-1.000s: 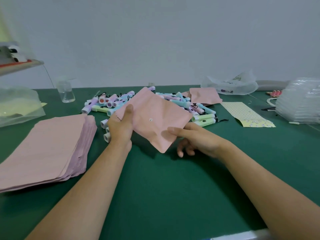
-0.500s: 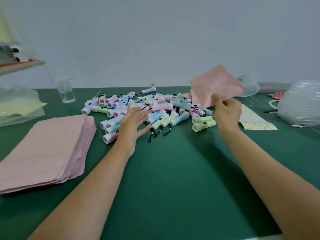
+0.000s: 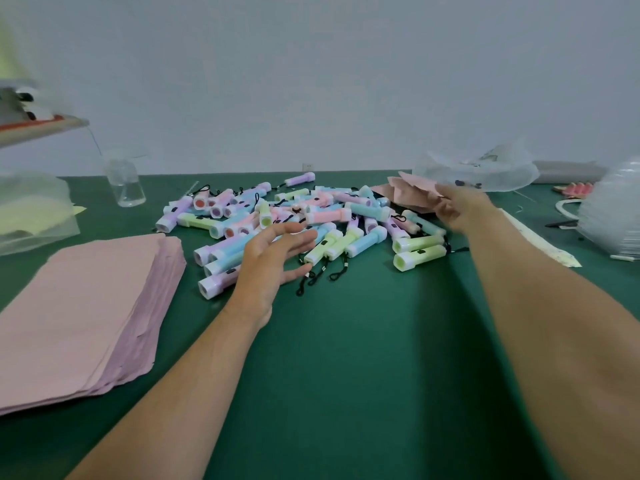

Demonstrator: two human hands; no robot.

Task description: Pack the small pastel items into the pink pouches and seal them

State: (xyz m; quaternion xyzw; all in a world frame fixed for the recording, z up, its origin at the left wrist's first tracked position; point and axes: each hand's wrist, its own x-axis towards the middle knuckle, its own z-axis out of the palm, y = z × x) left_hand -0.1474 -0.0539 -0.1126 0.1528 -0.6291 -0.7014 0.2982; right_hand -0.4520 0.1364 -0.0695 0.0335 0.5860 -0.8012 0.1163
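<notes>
Down from where it was held up half a second ago, the pouch [image 3: 412, 190] now sits low at 2 o'clock from the torches [image 3: 346, 216], with the right hand [image 3: 462, 206] at its right edge. Blur smears both, so I cannot tell whether the fingers pinch the pouch or only touch it, nor whether it is one pouch or several crumpled together. Its near side is hidden behind blue torches.

The left hand [image 3: 270, 261] has hardly shifted. It hangs at the pile's 7 o'clock edge, fingers straight and spread, holding nothing. It covers the ends of some blue and lilac torches, and contact with them is unclear.

A stack [image 3: 86, 306] of flat pink pouches lies at 9 o'clock on the green table [image 3: 346, 375], its left side cut off by the frame. At 10 o'clock stand a clear cup [image 3: 126, 183] and a hazy bag [image 3: 31, 209], under a blurred shelf [image 3: 41, 124]. At 1 o'clock is a crumpled clear bag [image 3: 485, 168], its contents unreadable. At 3 o'clock a paper strip [image 3: 533, 237] is partly hidden by the right forearm, and beside it a clear plastic heap [image 3: 613, 216] is cut off.
</notes>
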